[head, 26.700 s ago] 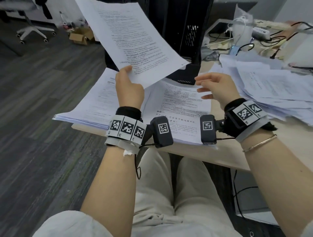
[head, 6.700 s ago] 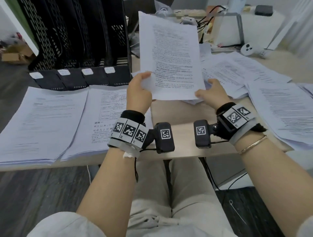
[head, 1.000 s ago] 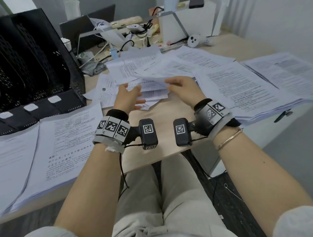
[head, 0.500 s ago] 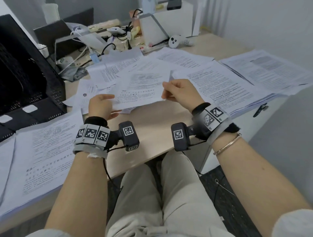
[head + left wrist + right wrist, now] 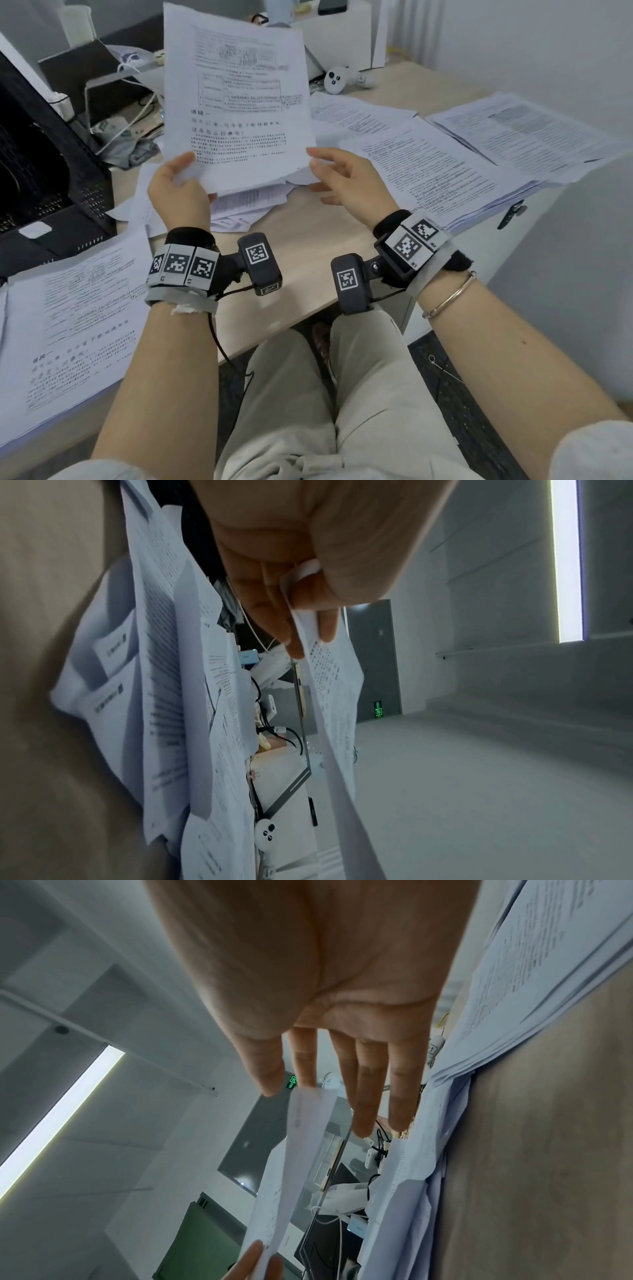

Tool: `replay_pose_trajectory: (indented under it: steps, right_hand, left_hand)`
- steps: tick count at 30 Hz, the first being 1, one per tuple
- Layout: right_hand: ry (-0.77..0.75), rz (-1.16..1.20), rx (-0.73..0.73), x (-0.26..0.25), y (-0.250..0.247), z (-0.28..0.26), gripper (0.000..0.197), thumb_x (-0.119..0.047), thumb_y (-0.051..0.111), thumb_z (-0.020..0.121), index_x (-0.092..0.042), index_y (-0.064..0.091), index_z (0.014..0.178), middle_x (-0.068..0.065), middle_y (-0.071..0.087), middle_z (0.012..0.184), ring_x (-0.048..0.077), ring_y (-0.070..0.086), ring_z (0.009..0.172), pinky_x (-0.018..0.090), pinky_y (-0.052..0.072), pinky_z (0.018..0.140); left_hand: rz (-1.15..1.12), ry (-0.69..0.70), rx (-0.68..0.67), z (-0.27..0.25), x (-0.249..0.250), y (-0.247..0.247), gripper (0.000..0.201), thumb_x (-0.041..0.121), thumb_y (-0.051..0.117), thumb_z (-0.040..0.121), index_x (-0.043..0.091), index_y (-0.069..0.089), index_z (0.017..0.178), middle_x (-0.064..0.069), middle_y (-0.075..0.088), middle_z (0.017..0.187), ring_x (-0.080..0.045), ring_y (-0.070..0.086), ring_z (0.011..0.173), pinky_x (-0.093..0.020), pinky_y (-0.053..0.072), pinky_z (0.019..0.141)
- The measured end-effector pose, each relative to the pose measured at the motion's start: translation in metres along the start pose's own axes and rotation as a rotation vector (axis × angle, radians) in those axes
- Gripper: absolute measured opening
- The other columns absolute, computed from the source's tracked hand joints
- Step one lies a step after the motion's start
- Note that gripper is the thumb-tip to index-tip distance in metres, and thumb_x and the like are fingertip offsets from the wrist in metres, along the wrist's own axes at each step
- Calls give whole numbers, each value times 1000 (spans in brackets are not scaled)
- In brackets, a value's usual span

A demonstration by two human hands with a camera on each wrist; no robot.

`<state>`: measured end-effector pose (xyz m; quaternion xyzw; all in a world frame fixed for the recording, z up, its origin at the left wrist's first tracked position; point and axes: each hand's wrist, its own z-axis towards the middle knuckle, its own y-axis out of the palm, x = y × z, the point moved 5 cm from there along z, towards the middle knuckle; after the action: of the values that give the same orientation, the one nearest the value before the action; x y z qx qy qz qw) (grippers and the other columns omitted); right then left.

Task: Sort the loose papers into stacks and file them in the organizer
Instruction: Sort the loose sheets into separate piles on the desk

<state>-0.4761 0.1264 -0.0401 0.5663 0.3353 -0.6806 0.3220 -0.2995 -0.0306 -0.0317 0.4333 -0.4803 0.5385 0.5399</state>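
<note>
My left hand (image 5: pixel 178 186) holds a printed sheet (image 5: pixel 236 102) upright above the desk, gripping its lower left corner. In the left wrist view the thumb and fingers of that hand (image 5: pixel 308 610) pinch the sheet (image 5: pixel 329 696). My right hand (image 5: pixel 342 178) hovers at the sheet's lower right corner with its fingers straight and spread; in the right wrist view its fingertips (image 5: pixel 304 1080) just meet the sheet's edge (image 5: pixel 294 1150). Loose papers (image 5: pixel 239 209) lie under the sheet. The black mesh organizer (image 5: pixel 51 178) stands at the left, with a sorted stack (image 5: pixel 75 325) in front of it.
Two more paper stacks (image 5: pixel 428 171) (image 5: pixel 524 137) cover the desk's right side. A white controller (image 5: pixel 337 79), cables and a white box sit at the back. A black clip (image 5: pixel 510 214) hangs at the right edge. Bare desk (image 5: pixel 298 260) lies in front of my wrists.
The sheet has swung up from nearly flat to upright. My left hand has taken its lower left corner, and my right hand has let go of its edge and opened.
</note>
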Motion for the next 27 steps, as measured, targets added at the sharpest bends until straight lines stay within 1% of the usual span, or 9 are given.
replay_pose_trajectory:
  steps: [4, 7, 10, 13, 16, 20, 22, 24, 27]
  right_hand:
    - [-11, -26, 65, -2, -2, 3, 28, -29, 55, 95, -11, 65, 114, -2, 64, 109, 11, 68, 86, 39, 57, 81]
    - [13, -33, 114, 1, -6, 5, 22, -21, 56, 94, -6, 67, 106, -1, 65, 102, 19, 67, 88, 43, 57, 81]
    - [15, -47, 134, 4, -8, 5, 22, -11, 56, 92, -4, 66, 112, -2, 59, 106, 18, 64, 85, 38, 57, 83]
    - [-1, -71, 193, 3, -9, 7, 29, 2, 50, 87, -7, 68, 108, -9, 60, 99, 12, 62, 76, 38, 57, 82]
    - [-34, -97, 240, -1, -6, 10, 36, 7, 47, 81, -12, 73, 97, -18, 59, 87, 23, 65, 82, 42, 57, 79]
    - [-114, -138, 240, -8, 8, 10, 39, 7, 46, 81, -19, 74, 90, -23, 58, 92, 21, 64, 88, 41, 56, 80]
    - [-146, -138, 227, -13, 17, 10, 41, 8, 46, 81, -20, 74, 88, -22, 59, 93, 19, 63, 86, 41, 56, 80]
    - [-162, -131, 212, -18, 25, 9, 42, 9, 45, 81, -22, 74, 85, -17, 62, 95, 18, 62, 79, 43, 56, 78]
    - [-159, -111, 175, -22, 37, 8, 43, 11, 42, 83, -20, 72, 85, -12, 63, 97, 9, 56, 65, 41, 58, 71]
  left_hand:
    - [-8, 23, -13, -4, 1, 9, 52, -12, 31, 76, 21, 61, 104, 4, 58, 110, -14, 61, 103, -33, 56, 85]
    - [-11, 30, -52, -8, 1, 14, 53, -11, 32, 73, 20, 62, 103, 0, 61, 111, -17, 61, 106, -35, 56, 87]
    - [-48, 25, -79, -12, 2, 15, 48, -11, 35, 76, 19, 62, 101, 1, 62, 107, -18, 62, 104, -34, 57, 82]
    - [-22, 39, -103, -15, 1, 12, 47, -10, 38, 75, 20, 64, 98, 8, 61, 102, -16, 61, 104, -34, 55, 86]
    - [29, 30, -116, -12, -6, 4, 45, -9, 41, 74, 19, 65, 99, 13, 60, 98, -18, 60, 106, -36, 52, 93]
    - [103, 4, -96, -5, -15, -15, 45, -4, 42, 71, 30, 66, 89, 0, 65, 106, -26, 59, 111, -45, 48, 99]
    - [140, -21, -86, -1, -18, -26, 46, -2, 42, 70, 33, 65, 89, -13, 62, 118, -30, 59, 109, -43, 48, 98]
    - [152, -38, -71, 1, -17, -38, 47, -3, 41, 71, 29, 63, 97, -21, 56, 125, -33, 58, 110, -40, 49, 95]
    - [158, -26, -28, 2, -10, -56, 40, -4, 42, 81, 20, 61, 107, -12, 56, 124, -25, 53, 117, -28, 46, 91]
